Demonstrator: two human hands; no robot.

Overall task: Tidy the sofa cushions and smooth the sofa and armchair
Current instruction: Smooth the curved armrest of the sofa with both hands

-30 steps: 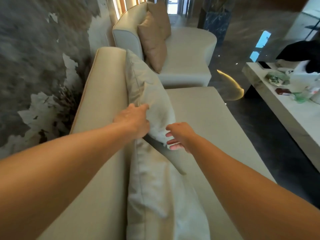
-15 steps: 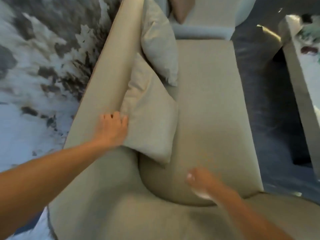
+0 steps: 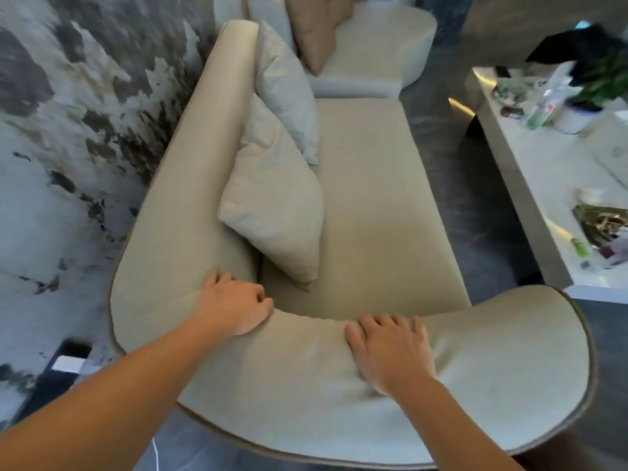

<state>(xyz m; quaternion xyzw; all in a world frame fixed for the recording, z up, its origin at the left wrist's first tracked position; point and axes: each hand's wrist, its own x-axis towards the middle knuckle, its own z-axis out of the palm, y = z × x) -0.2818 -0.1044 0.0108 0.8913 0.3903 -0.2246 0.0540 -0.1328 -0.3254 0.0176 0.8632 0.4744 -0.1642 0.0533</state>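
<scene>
- Looks like the smoothing step now: both pale cushions [image 3: 272, 205] lean on the sofa [image 3: 367, 198] backrest at about 11 o'clock.
- Left hand [image 3: 234, 305] rests loosely curled on the curved arm, holding nothing.
- Right hand [image 3: 390, 351], at 5 o'clock, lies flat with fingers spread, empty.
- Next I'd guess sweeping palms outward along the padding, then the armchair [image 3: 370, 52] at 12.

Two pale cushions [image 3: 275, 198] [image 3: 285, 86] lean along the back edge of the one beige sofa [image 3: 370, 205]. One tan cushion [image 3: 316, 28] sits on the single armchair [image 3: 380, 52]. Two hands [image 3: 234, 307] [image 3: 390, 351] lie flat on the sofa's near curved arm.
</scene>
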